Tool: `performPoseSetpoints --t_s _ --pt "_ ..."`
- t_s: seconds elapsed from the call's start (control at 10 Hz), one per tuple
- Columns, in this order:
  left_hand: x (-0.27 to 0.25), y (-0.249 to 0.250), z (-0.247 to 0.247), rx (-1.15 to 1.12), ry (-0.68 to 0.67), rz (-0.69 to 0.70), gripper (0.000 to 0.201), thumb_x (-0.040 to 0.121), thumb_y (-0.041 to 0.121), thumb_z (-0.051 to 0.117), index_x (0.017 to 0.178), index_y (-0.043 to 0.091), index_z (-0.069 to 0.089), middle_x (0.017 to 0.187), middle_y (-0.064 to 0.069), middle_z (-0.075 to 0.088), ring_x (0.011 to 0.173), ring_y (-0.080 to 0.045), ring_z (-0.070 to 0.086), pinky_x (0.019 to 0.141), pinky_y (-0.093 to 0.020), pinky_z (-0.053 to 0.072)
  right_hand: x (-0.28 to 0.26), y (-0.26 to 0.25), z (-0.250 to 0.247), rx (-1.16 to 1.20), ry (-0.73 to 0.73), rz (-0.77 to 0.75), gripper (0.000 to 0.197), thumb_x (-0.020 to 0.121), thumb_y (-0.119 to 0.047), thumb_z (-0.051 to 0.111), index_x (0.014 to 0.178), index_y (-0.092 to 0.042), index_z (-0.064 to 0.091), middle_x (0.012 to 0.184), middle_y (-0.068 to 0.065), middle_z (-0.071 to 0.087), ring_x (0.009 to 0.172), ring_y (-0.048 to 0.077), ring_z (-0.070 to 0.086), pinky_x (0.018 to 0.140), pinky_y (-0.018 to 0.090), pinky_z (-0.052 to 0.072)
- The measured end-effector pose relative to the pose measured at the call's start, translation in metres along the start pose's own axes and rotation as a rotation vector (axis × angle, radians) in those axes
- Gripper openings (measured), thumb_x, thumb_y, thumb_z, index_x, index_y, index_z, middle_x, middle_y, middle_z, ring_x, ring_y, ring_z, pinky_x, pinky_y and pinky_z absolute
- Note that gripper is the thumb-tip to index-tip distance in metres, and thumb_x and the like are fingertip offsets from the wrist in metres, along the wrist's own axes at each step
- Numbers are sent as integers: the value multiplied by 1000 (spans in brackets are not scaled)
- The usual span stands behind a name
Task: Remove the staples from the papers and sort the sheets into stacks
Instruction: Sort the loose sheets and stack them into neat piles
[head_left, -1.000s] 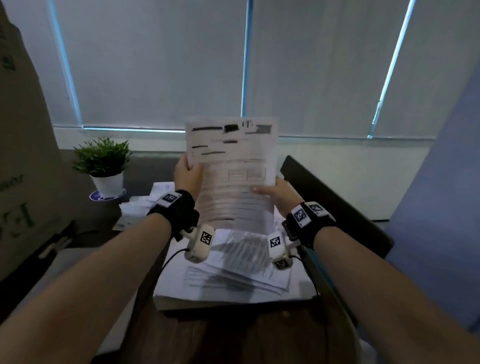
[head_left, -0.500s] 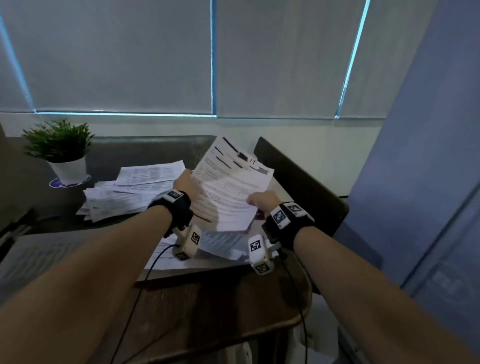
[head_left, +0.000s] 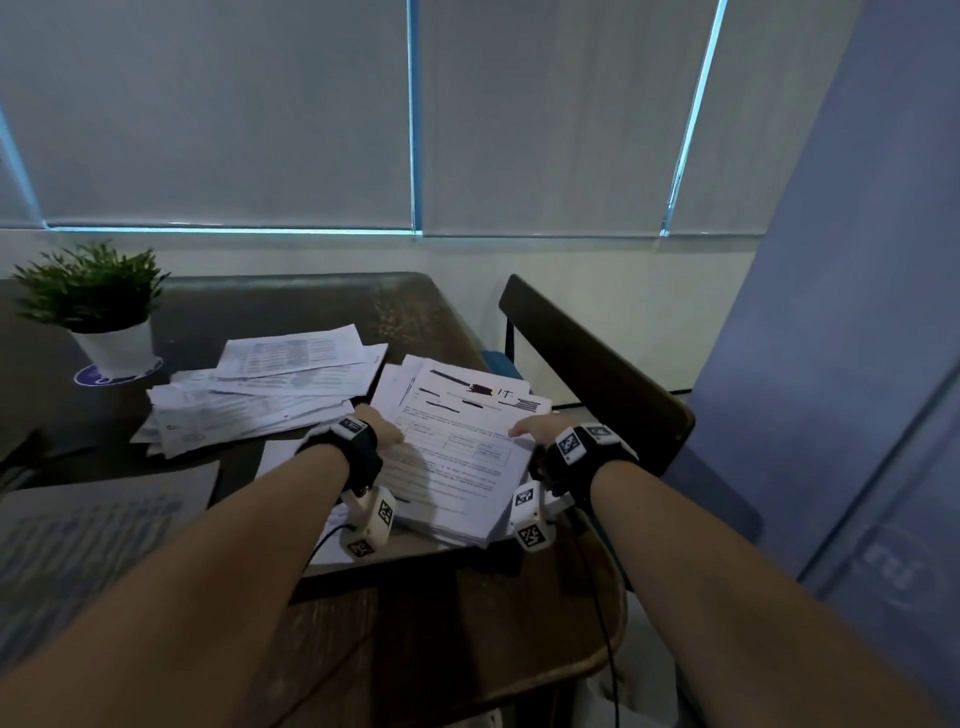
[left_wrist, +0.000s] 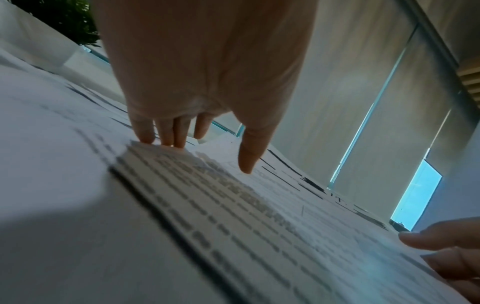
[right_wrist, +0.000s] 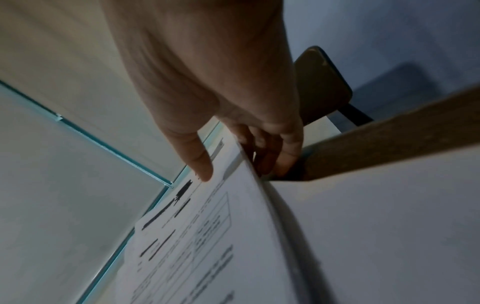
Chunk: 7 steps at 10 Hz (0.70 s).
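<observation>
A printed sheet (head_left: 462, 457) lies on top of the right-hand stack (head_left: 400, 384) on the wooden table (head_left: 447, 613). My left hand (head_left: 387, 431) is at the sheet's left edge. In the left wrist view the left hand (left_wrist: 205, 154) has straight fingers (left_wrist: 166, 139) touching that edge, with the thumb over the page (left_wrist: 259, 216). My right hand (head_left: 530, 428) is at the right edge. In the right wrist view the right hand (right_wrist: 241, 168) has its thumb on top of the sheet (right_wrist: 207, 236) and its fingers (right_wrist: 275, 160) curled under the edge. No staple shows.
A looser pile of papers (head_left: 260, 395) lies at the left of the stack, with a potted plant (head_left: 98, 306) behind it. More printed paper (head_left: 93, 525) sits near left. A dark chair back (head_left: 597, 374) stands close on the right, before a blue partition (head_left: 831, 312).
The sheet was held upright before the window. Both hands have brought it down flat onto the right-hand stack. The head view has swung right and downward.
</observation>
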<state>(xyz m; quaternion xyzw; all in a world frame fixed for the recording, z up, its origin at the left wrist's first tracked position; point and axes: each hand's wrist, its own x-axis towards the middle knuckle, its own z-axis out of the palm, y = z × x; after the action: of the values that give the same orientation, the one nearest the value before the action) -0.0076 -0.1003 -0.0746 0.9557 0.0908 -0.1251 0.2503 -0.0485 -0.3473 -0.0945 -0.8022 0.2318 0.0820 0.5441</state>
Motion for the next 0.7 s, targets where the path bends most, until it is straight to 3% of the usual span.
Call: performPoseSetpoints --t_s 0.1,0.2,0.3,0.4,0.5,0.6,0.7 --pt "55 -7 7 -150 1 66 77 77 33 75 137 0 39 137 -17 48 121 -35 49 99 -40 44 14 -9 2 -14 43 -9 54 89 -22 65 138 -4 51 142 16 50 131 32 48 88 30 43" --pt "59 -6 0 -143 -30 73 71 77 38 75 130 -1 48 131 -17 53 116 -35 53 96 -40 46 19 -24 10 -69 73 10 45 89 -16 68 130 -2 58 119 16 61 107 30 59 92 35 49" --pt "51 -5 -8 -182 70 106 65 74 39 76 122 1 54 119 -17 59 105 -34 58 88 -38 49 25 -27 16 -106 55 -56 45 87 -15 67 129 -2 58 128 16 60 107 29 59 93 37 49" --pt "53 -6 -11 -178 101 179 50 80 28 73 119 3 54 118 -15 59 107 -34 56 84 -35 47 28 -32 18 -229 50 -126 44 89 -12 62 131 -1 56 135 17 57 124 31 54 95 34 47" --pt "43 -3 -18 -227 146 329 37 84 10 65 118 1 53 120 -18 58 110 -34 55 86 -36 42 31 -37 20 -239 100 -169 37 88 -9 59 125 0 61 123 18 61 118 33 57 95 37 48" --pt "31 0 -37 -499 175 445 28 84 3 62 111 3 54 112 -17 59 102 -32 57 83 -39 44 31 -39 16 68 187 -280 28 83 -15 70 110 -8 68 103 8 67 101 30 64 83 37 53" --pt "10 4 -56 -850 140 487 24 82 -5 60 101 9 56 99 -16 61 92 -30 58 80 -43 48 14 -46 3 610 32 -341 40 78 -23 82 112 -7 70 108 11 72 92 28 70 78 38 58"
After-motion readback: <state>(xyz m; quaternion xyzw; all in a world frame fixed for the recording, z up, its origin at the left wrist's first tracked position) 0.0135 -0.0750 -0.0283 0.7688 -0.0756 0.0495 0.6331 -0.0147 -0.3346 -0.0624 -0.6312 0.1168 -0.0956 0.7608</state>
